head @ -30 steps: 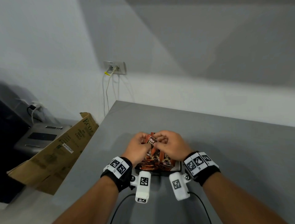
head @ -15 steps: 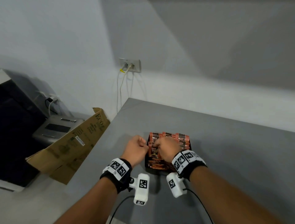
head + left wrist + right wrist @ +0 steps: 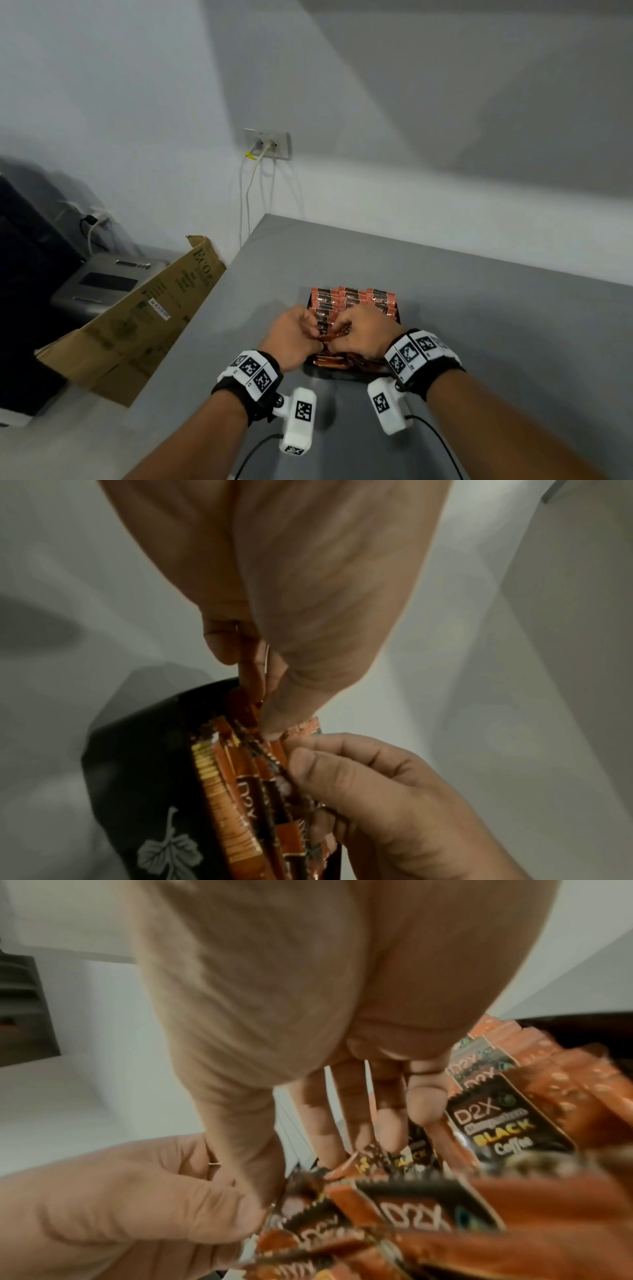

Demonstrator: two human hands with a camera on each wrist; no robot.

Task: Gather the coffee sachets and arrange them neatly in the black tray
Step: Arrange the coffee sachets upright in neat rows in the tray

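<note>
I judge the job nearly done: most coffee sachets (image 3: 352, 301) already stand in rows in the black tray (image 3: 137, 791) on the grey table (image 3: 479, 325), and only the near-left row looks unsettled. My left hand (image 3: 291, 339), at the tray's 8 o'clock, and right hand (image 3: 366, 334), at its 5 o'clock, meet over that row, each pinching one sachet (image 3: 260, 680) by its edge.

Walls: plain white (image 3: 137, 85), meeting at a corner.
Outlet: wall plate (image 3: 268, 144) with two white cables (image 3: 244, 192) hanging down.
Table: grey top (image 3: 479, 325) against the wall.
Left side: tilted cardboard box (image 3: 137, 322); grey device (image 3: 106, 282) behind it.
Light: even, soft shadows.
</note>
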